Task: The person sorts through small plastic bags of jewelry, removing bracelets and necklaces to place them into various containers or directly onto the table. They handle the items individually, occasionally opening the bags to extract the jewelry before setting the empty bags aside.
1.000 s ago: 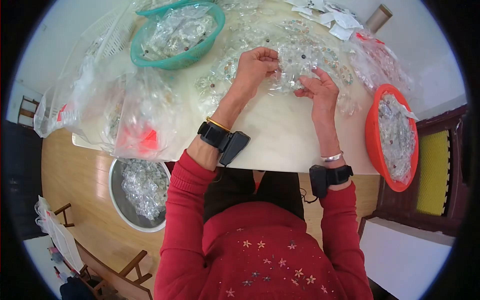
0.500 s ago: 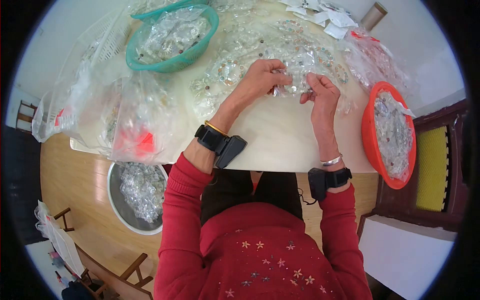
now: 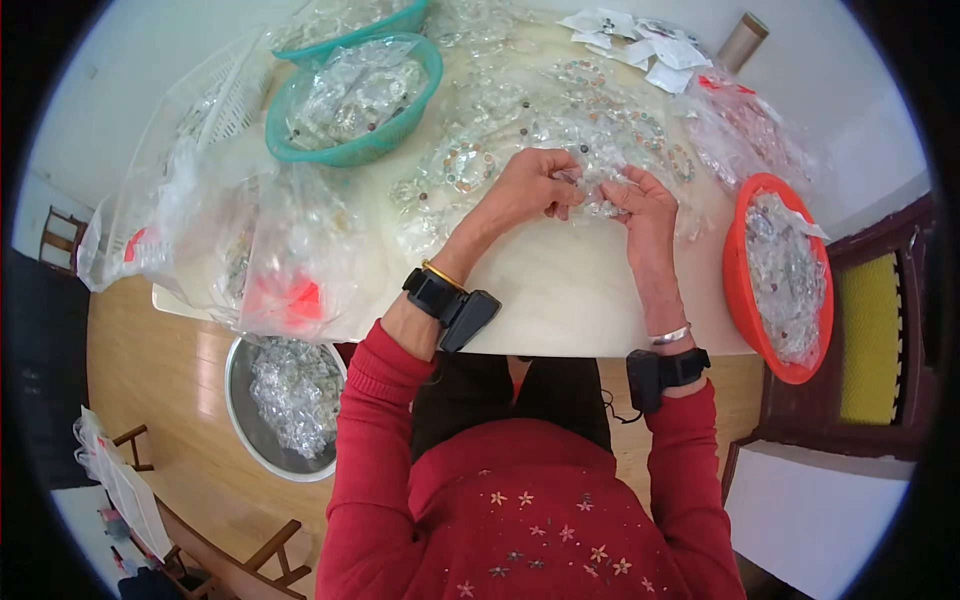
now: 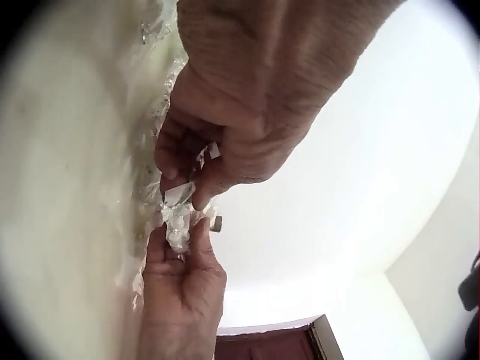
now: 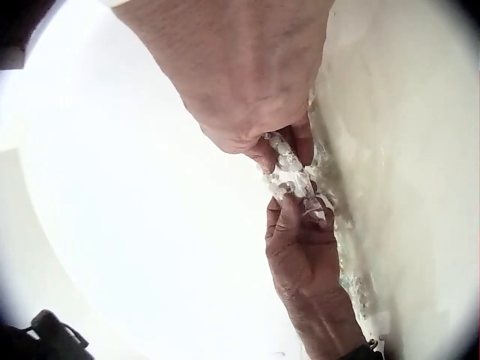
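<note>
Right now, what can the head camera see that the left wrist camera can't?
Only the head view shows the orange-red basin, the nearer teal basket, the metal bowl and the flowery red sweater. Only the left wrist view shows the palm side of the right hand close up. Both show that hand and the left hand pinching a clear, crinkly packet.
</note>
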Action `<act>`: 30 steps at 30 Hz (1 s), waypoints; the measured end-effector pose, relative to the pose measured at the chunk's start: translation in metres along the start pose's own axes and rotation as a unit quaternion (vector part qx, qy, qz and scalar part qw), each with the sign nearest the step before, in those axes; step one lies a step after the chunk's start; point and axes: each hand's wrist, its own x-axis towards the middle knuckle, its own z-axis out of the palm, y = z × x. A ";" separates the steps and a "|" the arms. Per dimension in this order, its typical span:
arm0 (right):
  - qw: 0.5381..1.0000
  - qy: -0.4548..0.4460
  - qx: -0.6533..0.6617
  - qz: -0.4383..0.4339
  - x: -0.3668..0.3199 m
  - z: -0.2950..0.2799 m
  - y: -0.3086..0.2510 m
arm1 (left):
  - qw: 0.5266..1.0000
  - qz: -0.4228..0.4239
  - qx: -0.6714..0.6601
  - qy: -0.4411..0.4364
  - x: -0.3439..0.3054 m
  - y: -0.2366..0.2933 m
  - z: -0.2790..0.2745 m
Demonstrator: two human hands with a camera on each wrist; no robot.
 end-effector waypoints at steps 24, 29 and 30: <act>0.999 -0.026 -0.035 0.026 -0.012 -0.030 0.003 | 0.988 -0.018 -0.125 0.084 0.002 0.003 -0.003; 0.995 0.003 -0.090 -0.032 -0.015 -0.029 0.010 | 0.969 0.001 -0.207 0.134 0.008 -0.006 -0.014; 0.981 -0.017 -0.176 -0.077 -0.019 -0.025 0.011 | 0.968 -0.001 -0.211 0.133 0.009 -0.007 -0.015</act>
